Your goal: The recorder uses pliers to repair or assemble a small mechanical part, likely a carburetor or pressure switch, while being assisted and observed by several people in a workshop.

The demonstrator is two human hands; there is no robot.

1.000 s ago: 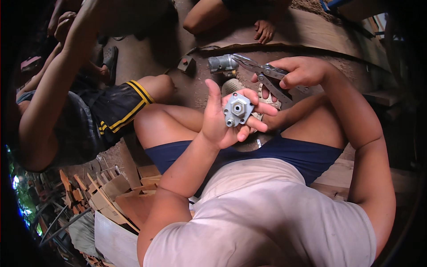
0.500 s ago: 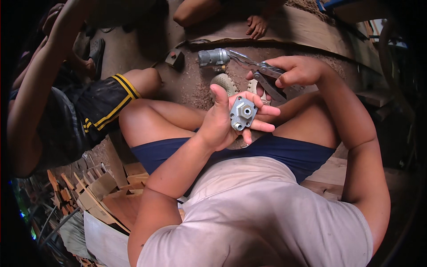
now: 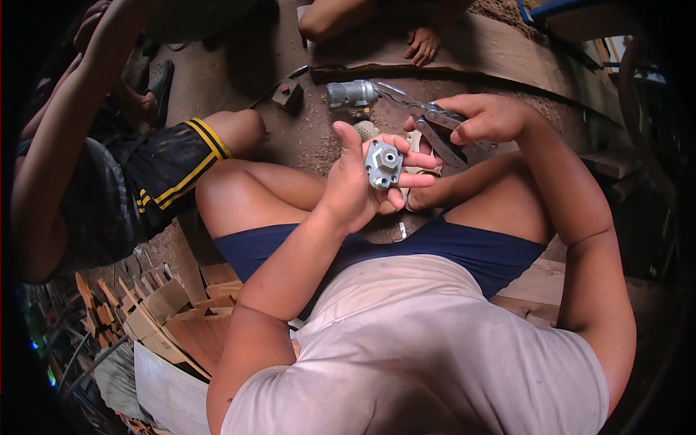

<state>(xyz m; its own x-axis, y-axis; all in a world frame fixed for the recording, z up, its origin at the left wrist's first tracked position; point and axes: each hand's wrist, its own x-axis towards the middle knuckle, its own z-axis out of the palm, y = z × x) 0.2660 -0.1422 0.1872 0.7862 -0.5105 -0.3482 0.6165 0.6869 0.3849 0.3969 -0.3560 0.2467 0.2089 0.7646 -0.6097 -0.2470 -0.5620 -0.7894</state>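
Left hand (image 3: 348, 181) is lying palm-up with fingers spread and thumb sticking away, just cradling a metal flange (image 3: 374, 171) with a hex nut (image 3: 389, 159) on it. Right hand (image 3: 487, 119) is curling around some folding pliers (image 3: 436, 139), which are pointing toward a grey metal cylinder (image 3: 349, 94); can't tell if they're touching it. Nearby, a little red-topped box (image 3: 287, 96) is sitting on the floor (image 3: 217, 76).
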